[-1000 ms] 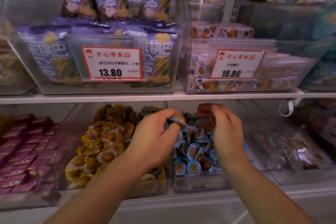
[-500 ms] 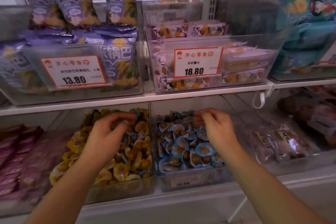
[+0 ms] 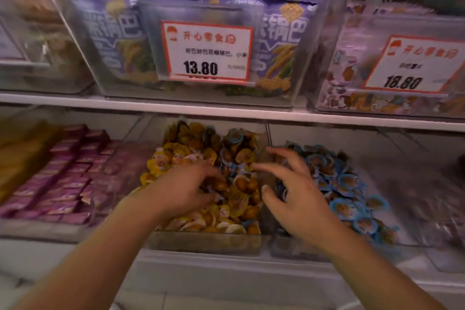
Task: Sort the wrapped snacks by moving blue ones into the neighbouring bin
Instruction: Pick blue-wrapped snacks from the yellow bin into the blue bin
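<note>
Two hands over mixed bin: left hand curled into pile, hold unclear; right hand spread, empty. Blue snacks among yellow — light, crinkly, slippery; pinch wrapper rim. Blue bin adjoins.

Two hands, the left hand and the right hand, are showing. Two price cards are showing, one card reading 13.80 and another card reading 18.80. The wrapped snacks are lying too many and too blurred to count.
</note>
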`<state>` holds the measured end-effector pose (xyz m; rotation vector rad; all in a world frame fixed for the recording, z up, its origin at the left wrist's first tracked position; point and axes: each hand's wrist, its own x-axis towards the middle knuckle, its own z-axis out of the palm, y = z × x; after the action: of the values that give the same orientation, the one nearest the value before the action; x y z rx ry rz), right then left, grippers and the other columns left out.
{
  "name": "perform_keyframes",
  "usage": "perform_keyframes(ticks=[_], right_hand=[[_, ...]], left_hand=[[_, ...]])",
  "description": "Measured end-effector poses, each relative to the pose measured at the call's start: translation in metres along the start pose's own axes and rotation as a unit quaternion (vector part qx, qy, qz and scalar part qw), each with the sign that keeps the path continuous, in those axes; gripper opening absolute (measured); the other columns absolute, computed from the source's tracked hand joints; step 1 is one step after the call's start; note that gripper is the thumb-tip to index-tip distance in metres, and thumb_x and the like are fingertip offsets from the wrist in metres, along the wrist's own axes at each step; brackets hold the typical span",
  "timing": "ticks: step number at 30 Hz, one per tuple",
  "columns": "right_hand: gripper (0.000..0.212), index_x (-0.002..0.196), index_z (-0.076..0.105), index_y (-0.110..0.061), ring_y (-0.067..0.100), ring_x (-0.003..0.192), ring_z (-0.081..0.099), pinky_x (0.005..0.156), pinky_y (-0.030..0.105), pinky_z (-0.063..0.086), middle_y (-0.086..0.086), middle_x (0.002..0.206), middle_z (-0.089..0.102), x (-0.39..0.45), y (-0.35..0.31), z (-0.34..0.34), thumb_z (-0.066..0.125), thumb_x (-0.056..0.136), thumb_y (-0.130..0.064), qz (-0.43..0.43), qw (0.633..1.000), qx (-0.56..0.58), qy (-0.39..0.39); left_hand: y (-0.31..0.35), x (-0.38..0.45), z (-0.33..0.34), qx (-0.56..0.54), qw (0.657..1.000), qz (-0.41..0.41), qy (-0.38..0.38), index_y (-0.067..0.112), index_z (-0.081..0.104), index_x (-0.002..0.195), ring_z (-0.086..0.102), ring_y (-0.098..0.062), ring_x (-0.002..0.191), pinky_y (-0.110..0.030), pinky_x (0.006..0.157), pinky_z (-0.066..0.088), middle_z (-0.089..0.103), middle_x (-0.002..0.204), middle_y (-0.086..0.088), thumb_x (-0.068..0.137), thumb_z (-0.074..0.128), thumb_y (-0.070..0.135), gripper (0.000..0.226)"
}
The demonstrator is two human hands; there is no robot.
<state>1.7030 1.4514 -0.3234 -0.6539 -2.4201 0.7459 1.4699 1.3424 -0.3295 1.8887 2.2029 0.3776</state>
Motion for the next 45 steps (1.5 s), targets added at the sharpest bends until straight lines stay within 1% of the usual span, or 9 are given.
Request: perform_keyframes(ticks=[6,10,13,17,22,24,29,36,45], right_hand=[[0.032,0.114,0.071,-0.027,0.004,0.133,0.042,0.111,0.033,0.041,-0.013,0.135,0.046,0.015,0.003,0.008,0.055,0.086,-0.027,0.004,0.997,0.043,0.063],[0.029,0.111,0.073,-0.021,0.01,0.13,0.046,0.108,0.038,0.043,-0.005,0.131,0.051,0.015,0.002,0.008,0.058,0.086,-0.021,-0.015,0.995,0.052,0.083],[0.03,0.111,0.073,-0.021,0.012,0.13,0.046,0.108,0.038,0.042,-0.004,0.131,0.051,0.015,0.0,0.008,0.058,0.084,-0.022,-0.015,0.995,0.038,0.087],[0.03,0.111,0.072,-0.023,0.013,0.132,0.044,0.109,0.043,0.04,-0.006,0.134,0.049,0.014,-0.001,0.007,0.058,0.085,-0.024,-0.005,0.996,0.047,0.078],[0.029,0.112,0.071,-0.023,0.01,0.133,0.041,0.11,0.034,0.039,-0.009,0.137,0.047,0.012,-0.002,0.007,0.055,0.088,-0.026,0.0,0.997,0.039,0.074],[0.03,0.113,0.072,-0.022,0.01,0.134,0.04,0.109,0.031,0.039,-0.009,0.138,0.046,0.011,-0.001,0.007,0.054,0.089,-0.026,0.001,0.997,0.034,0.07],[0.03,0.114,0.071,-0.02,0.012,0.135,0.04,0.109,0.034,0.04,-0.009,0.141,0.045,0.01,0.0,0.005,0.055,0.089,-0.025,-0.004,0.997,0.041,0.06],[0.03,0.113,0.072,-0.021,0.012,0.135,0.04,0.109,0.032,0.039,-0.009,0.14,0.045,0.011,0.0,0.007,0.054,0.089,-0.025,-0.006,0.997,0.035,0.062],[0.03,0.112,0.072,-0.022,0.012,0.134,0.041,0.108,0.032,0.041,-0.011,0.14,0.045,0.01,0.001,0.007,0.054,0.089,-0.027,-0.01,0.997,0.045,0.064]], left_hand=[[0.006,0.001,-0.001,0.066,0.993,-0.003,0.099,0.035,0.059,0.134,0.061,-0.021,0.113,-0.032,0.091,0.048,0.067,0.124,0.002,0.097,0.056,0.032,0.037],[0.03,-0.01,-0.009,0.023,0.98,0.091,0.176,0.024,0.07,0.118,0.065,-0.024,0.087,-0.034,0.075,0.051,0.065,0.102,-0.001,0.091,0.057,0.014,0.031],[0.054,-0.008,0.008,0.029,0.991,0.109,0.07,0.02,0.072,0.105,0.063,-0.026,0.087,-0.037,0.076,0.052,0.054,0.108,-0.001,0.09,0.056,0.013,0.023],[0.059,0.006,0.021,-0.048,0.995,0.056,-0.063,0.027,0.071,0.105,0.052,-0.005,0.095,-0.016,0.083,0.037,0.042,0.106,0.008,0.091,0.057,0.022,0.02],[0.064,0.018,0.032,0.07,0.983,0.022,-0.166,0.036,0.053,0.132,0.039,-0.028,0.126,-0.046,0.107,0.038,0.031,0.141,-0.001,0.087,0.053,0.066,0.054],[0.065,0.022,0.03,0.088,0.982,0.022,-0.169,0.038,0.055,0.131,0.039,-0.029,0.127,-0.048,0.105,0.039,0.032,0.141,-0.001,0.09,0.051,0.064,0.048],[0.057,0.025,0.026,0.084,0.98,0.048,-0.172,0.033,0.061,0.119,0.048,-0.027,0.117,-0.046,0.094,0.045,0.038,0.132,-0.001,0.094,0.053,0.03,0.026],[0.063,0.027,0.032,0.045,0.984,0.016,-0.169,0.032,0.067,0.112,0.056,-0.026,0.113,-0.043,0.094,0.05,0.037,0.14,0.001,0.086,0.067,0.048,0.03],[0.064,0.03,0.031,0.051,0.976,0.004,-0.211,0.027,0.063,0.11,0.055,-0.029,0.109,-0.045,0.092,0.051,0.042,0.128,-0.004,0.086,0.067,0.043,0.029]])
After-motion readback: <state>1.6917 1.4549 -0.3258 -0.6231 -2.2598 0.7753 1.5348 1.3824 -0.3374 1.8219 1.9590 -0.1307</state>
